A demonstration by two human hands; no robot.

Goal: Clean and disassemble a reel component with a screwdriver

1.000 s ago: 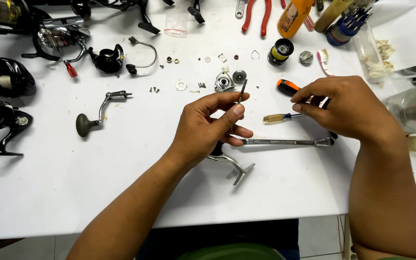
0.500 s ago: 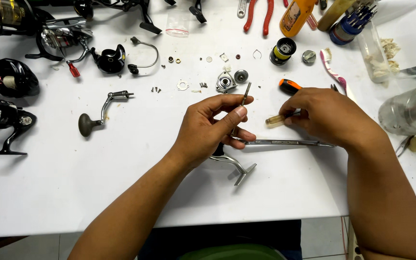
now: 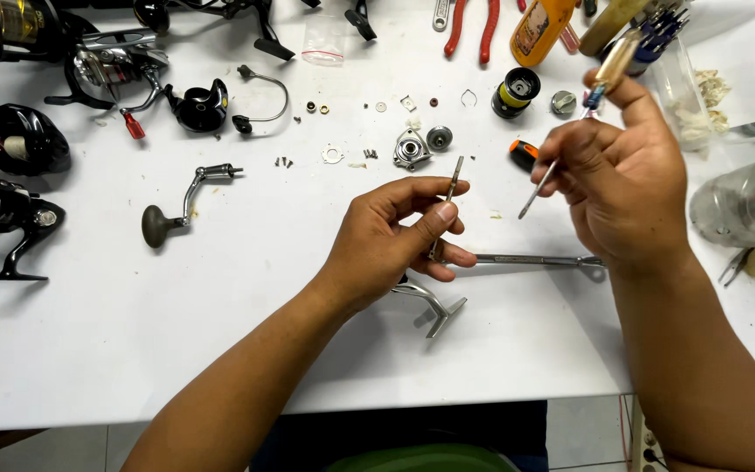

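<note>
Left hand (image 3: 391, 232) pinching thin metal shaft (image 3: 450, 188) upright above white table (image 3: 220, 332), near reel handle (image 3: 176, 205). Right hand (image 3: 622, 179) closed around amber-handled screwdriver (image 3: 583, 118), tip angled down toward the shaft, not touching.

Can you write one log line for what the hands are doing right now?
left hand: pinches thin metal shaft upright | right hand: holds small screwdriver raised | table: reel handle, washers
</note>
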